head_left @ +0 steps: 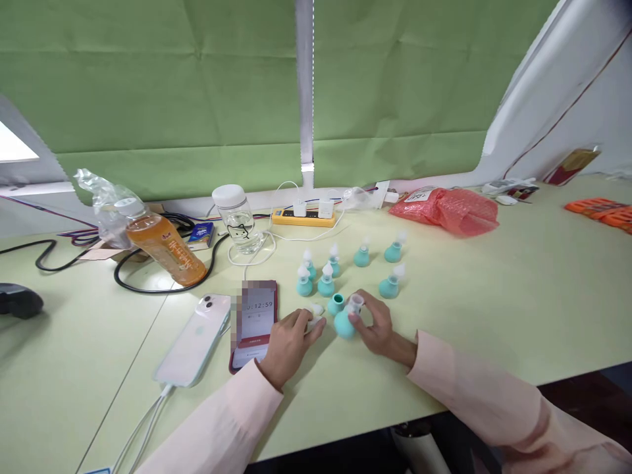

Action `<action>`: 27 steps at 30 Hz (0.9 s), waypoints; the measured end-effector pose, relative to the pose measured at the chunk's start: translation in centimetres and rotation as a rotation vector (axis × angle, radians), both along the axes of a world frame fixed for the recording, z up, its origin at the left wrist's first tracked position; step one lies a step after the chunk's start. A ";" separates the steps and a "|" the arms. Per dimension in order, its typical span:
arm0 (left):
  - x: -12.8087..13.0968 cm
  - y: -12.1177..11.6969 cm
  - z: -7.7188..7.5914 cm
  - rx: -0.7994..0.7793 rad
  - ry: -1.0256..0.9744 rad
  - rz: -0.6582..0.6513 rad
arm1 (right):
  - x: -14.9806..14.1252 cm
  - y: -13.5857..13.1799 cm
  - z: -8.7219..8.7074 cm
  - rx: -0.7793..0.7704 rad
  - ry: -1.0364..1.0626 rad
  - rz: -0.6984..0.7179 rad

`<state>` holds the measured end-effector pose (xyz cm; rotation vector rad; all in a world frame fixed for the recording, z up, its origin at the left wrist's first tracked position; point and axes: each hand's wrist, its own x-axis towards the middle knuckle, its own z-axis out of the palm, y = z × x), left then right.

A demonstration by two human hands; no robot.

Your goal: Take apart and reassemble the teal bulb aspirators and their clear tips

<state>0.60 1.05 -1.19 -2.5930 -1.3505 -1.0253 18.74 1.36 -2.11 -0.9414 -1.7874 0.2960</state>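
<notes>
My right hand point(378, 326) rests on the pale green table point(518, 303), fingers curled around a teal rubber bulb point(344, 324) with a clear tip on top. Just left of it, my left hand point(290, 342) is closed over a small white piece point(316, 311) lying on the table. A teal ring-shaped piece point(336, 303) sits between the two hands. Behind them stand several assembled teal bulbs with white tips point(326, 280), arranged in loose rows.
Two phones lie at my left: a red-cased one point(254, 322) showing a timer, and a white one point(195, 339) on a cable. Farther back are an orange drink bottle point(165, 247), a clear jar point(237, 220), a yellow power strip point(302, 217), and a red bubble-wrap bag point(447, 210).
</notes>
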 end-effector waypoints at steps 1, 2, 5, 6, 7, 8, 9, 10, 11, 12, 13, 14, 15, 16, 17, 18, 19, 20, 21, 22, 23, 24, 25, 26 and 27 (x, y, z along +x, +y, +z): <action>0.1 0.0 -0.2 -0.058 0.006 0.009 | 0.3 0.2 0.1 0.004 0.058 -0.004; 0.1 0.1 -0.3 -0.102 0.014 0.004 | 0.6 0.4 0.1 0.011 0.109 0.002; 0.1 0.1 -0.4 -0.181 0.056 -0.033 | 0.9 0.6 -0.1 -0.003 0.179 0.041; 0.1 0.1 -0.4 -0.206 0.079 -0.038 | 0.9 0.5 -0.2 -0.030 0.160 0.048; 0.1 0.1 -0.4 -0.229 0.104 -0.037 | 0.8 0.4 -0.3 -0.064 0.123 0.055; 0.1 0.2 -0.4 -0.250 0.131 -0.033 | 0.7 0.3 -0.3 -0.095 0.075 0.063; 0.2 0.2 -0.4 -0.268 0.154 -0.029 | 0.5 0.1 -0.3 -0.116 0.026 0.070; 0.2 0.2 -0.4 -0.279 0.167 -0.027 | 0.3 0.0 -0.4 -0.133 -0.016 0.078; 0.2 0.2 -0.4 -0.283 0.164 -0.026 | 0.0 0.0 -0.4 -0.143 -0.040 0.085; 0.2 0.1 -0.4 -0.279 0.143 -0.028 | -0.2 -0.1 -0.4 -0.149 -0.046 0.090; 0.2 0.0 -0.3 -0.269 0.104 -0.036 | -0.4 -0.1 -0.4 -0.153 -0.039 0.094; 0.2 -0.1 -0.2 -0.257 0.051 -0.050 | -0.6 -0.2 -0.4 -0.158 -0.024 0.096; 0.1 -0.2 -0.1 -0.247 -0.010 -0.070 | -0.8 -0.2 -0.4 -0.170 -0.007 0.102; 0.1 -0.4 0.0 -0.247 -0.074 -0.093 | -1.0 -0.2 -0.5 -0.186 0.005 0.113; 0.1 -0.5 0.2 -0.260 -0.137 -0.118 | -1.1 -0.2 -0.5 -0.207 0.014 0.128; 0.1 -0.7 0.3 -0.288 -0.199 -0.141 | -1.1 -0.2 -0.5 -0.233 0.020 0.148; 0.2 -0.9 0.4 -0.330 -0.260 -0.157 | -1.2 -0.2 -0.5 -0.261 0.028 0.170; 0.3 -1.0 0.5 -0.381 -0.323 -0.167 | -1.2 -0.2 -0.5 -0.288 0.035 0.189; 0.3 -1.1 0.6 -0.435 -0.386 -0.170 | -1.2 -0.2 -0.5 -0.312 0.040 0.205; 0.4 -1.2 0.6 -0.491 -0.451 -0.166 | -1.2 -0.2 -0.4 -0.331 0.044 0.215; 0.5 -1.2 0.5 -0.547 -0.516 -0.158 | -1.1 -0.1 -0.4 -0.346 0.048 0.221; 0.6 -1.2 0.4 -0.605 -0.582 -0.149 | -1.1 -0.1 -0.4 -0.358 0.051 0.224; 0.7 -1.2 0.4 -0.663 -0.647 -0.143 | -1.1 -0.1 -0.4 -0.369 0.054 0.224; 0.8 -1.1 0.3 -0.717 -0.709 -0.140 | -1.1 0.0 -0.4 -0.377 0.056 0.224; 0.9 -0.9 0.2 -0.763 -0.765 -0.142 | -1.1 0.0 -0.4 -0.382 0.059 0.224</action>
